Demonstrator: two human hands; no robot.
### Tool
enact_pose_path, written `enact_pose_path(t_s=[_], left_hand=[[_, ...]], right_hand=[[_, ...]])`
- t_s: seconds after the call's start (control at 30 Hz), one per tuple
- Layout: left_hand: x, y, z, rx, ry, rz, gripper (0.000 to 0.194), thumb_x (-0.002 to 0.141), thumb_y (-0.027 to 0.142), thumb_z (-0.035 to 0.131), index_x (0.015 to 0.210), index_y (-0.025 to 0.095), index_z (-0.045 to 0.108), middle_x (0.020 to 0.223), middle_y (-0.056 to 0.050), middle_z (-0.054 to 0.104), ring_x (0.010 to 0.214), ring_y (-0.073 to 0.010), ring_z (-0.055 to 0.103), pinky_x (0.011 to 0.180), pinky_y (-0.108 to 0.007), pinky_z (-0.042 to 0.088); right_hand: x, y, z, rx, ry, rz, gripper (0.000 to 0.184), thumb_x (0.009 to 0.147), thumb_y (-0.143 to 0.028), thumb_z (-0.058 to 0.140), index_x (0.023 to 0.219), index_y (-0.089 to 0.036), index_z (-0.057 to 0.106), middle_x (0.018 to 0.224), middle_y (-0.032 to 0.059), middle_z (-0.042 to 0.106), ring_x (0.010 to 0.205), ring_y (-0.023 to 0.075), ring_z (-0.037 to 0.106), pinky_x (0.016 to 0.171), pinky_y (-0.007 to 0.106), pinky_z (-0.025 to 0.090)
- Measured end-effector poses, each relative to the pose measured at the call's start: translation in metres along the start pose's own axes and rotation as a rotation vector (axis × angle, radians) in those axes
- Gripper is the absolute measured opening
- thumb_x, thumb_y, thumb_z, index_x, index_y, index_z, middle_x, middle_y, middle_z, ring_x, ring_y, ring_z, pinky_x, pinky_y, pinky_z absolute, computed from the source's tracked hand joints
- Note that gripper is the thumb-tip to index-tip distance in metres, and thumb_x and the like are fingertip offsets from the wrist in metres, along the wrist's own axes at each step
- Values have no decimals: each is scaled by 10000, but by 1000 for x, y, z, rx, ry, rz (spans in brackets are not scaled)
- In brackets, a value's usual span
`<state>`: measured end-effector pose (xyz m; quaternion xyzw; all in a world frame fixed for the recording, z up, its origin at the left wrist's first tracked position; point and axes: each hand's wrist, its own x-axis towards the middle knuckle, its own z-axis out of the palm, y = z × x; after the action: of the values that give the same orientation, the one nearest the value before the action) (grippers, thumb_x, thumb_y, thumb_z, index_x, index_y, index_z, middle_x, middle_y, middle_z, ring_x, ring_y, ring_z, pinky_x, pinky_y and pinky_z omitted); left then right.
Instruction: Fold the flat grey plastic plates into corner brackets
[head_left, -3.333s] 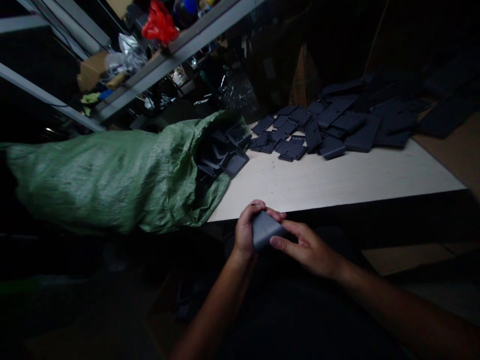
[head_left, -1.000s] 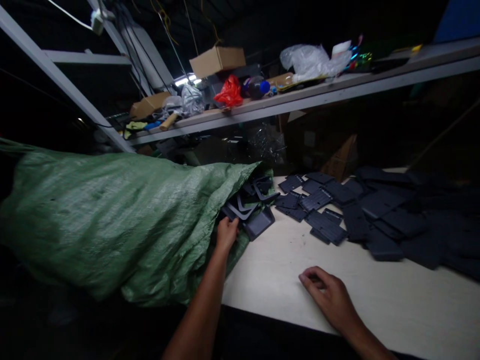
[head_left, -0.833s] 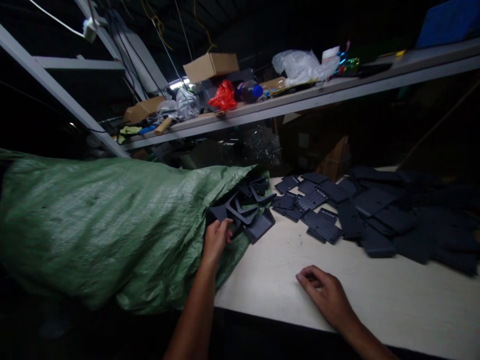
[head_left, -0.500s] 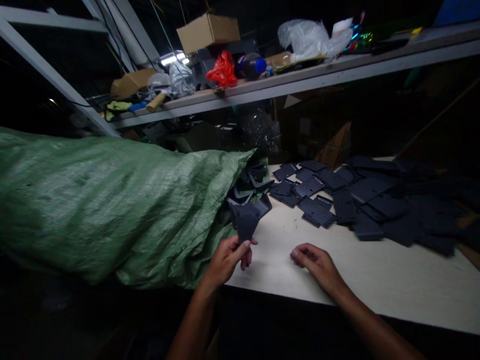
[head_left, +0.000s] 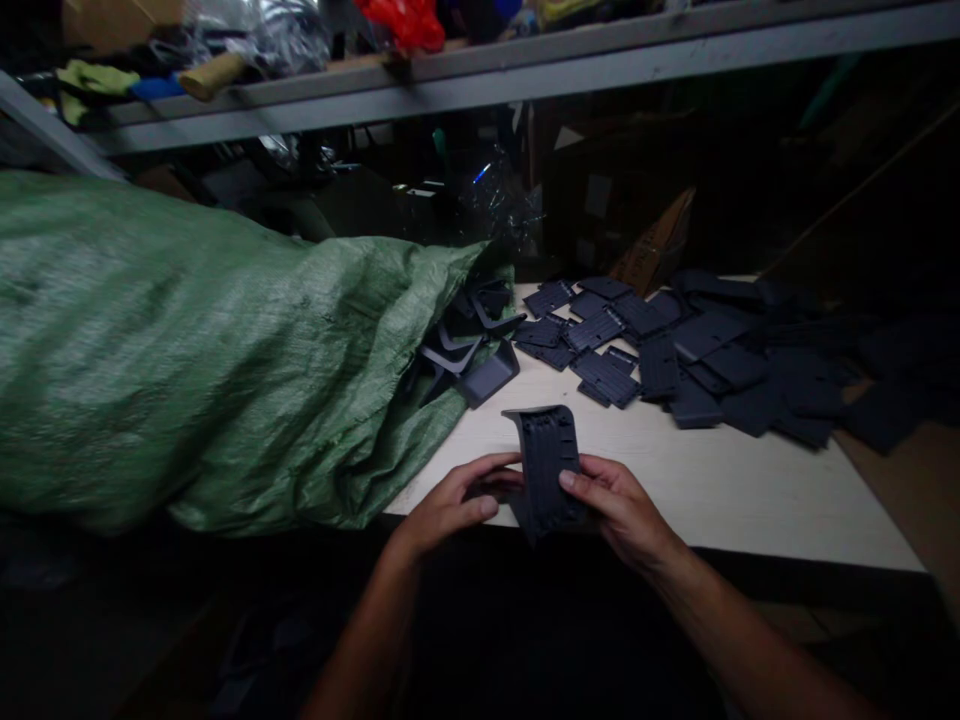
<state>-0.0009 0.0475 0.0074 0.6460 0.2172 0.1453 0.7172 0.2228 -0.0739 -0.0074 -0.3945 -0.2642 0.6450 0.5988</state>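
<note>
Left hand: the person's left hand (head_left: 450, 505) is half curled beside the held panel's left edge, thumb well apart from the fingers; whether the fingertips touch it cannot be told.
Right hand: the right hand (head_left: 628, 508) pinches the panel's right edge, thumb on the ribbed face.
Held panel: a dark grey ribbed plastic panel (head_left: 553, 470) with a curved top lip, raised near the front edge of the pale surface (head_left: 750, 500), between the two hands.
Sack: a green woven sack (head_left: 225, 370) lies on its side at the left, angled plastic parts (head_left: 489, 373) showing at its mouth.
Pile: flat dark plastic panels (head_left: 716, 340) overlap along the back of the surface.
Behind: a cardboard flap (head_left: 656, 243) and crinkled clear plastic (head_left: 506, 212).
Shelf: a long shelf (head_left: 525, 95) bears a red plastic bag (head_left: 409, 22) and a tan roll (head_left: 214, 75).
</note>
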Motion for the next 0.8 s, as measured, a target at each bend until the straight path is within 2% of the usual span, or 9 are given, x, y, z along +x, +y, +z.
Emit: enact_pose_path(t_s=[0.07,0.2,0.3,0.37,0.47,0.57,0.67,0.73,0.8], left_hand=[[9,-2,3,-137,-3,73,772,818,650,760,1433,197,643,1360,-189,696,1290,-386,638,1131,-511,442],[37,-13,33,-447,-38,76,793,770,671,782,1362,151,686,1392,-221,677,1297,-414,633,1151,-551,434],[46,-20,47,-812,70,58,642,826,649,706,1226,148,737,1307,-202,730,1202,-386,696,1073,-538,513],[41,-21,43,-910,189,56,546,839,590,705,1147,141,756,1196,-174,775,1135,-360,729,1045,-499,543],[20,-19,25,-878,270,-9,516,817,533,748,1149,138,756,1080,-143,791,1012,-338,759,982,-464,580],[0,-17,14,-803,284,-104,541,793,542,781,1167,152,747,1045,-138,779,959,-326,754,932,-443,593],[-5,-19,20,-709,376,-173,513,810,542,780,1140,151,740,1001,-130,775,899,-290,749,888,-398,591],[0,-20,30,-630,404,-195,498,818,550,779,1114,152,730,960,-113,770,850,-266,741,862,-379,581],[4,-20,39,-513,370,-197,521,820,585,773,1108,155,716,931,-101,763,816,-251,727,825,-362,565]], right_hand=[[1,4,1,-32,-27,12,398,880,-453,842,1140,-155,799,1055,105,788,948,238,741,931,375,553],[4,18,5,-86,-126,79,442,884,-503,822,1132,-138,790,1027,92,782,932,231,737,926,377,553],[6,16,-9,-365,-97,-15,455,893,-544,794,1151,-169,781,1062,84,777,969,252,731,932,402,564],[8,0,-35,-737,75,-232,428,902,-518,784,1189,-202,767,1176,98,756,1087,275,701,1006,423,541],[9,-40,-91,-1299,494,-539,452,920,-496,732,1267,-207,721,1310,125,703,1227,301,636,1104,448,487],[14,-80,-145,-1502,818,-606,525,922,-489,673,1315,-140,673,1349,193,663,1263,362,592,1129,532,446],[28,-99,-176,-1534,940,-574,554,905,-449,672,1319,-81,663,1267,238,689,1195,406,607,1074,578,462],[43,-97,-182,-1556,947,-544,538,893,-408,685,1332,-98,664,1174,204,731,1110,382,648,1009,534,509],[60,-90,-183,-1565,940,-524,530,880,-357,694,1356,-126,659,1093,166,755,1028,347,679,948,483,539]])
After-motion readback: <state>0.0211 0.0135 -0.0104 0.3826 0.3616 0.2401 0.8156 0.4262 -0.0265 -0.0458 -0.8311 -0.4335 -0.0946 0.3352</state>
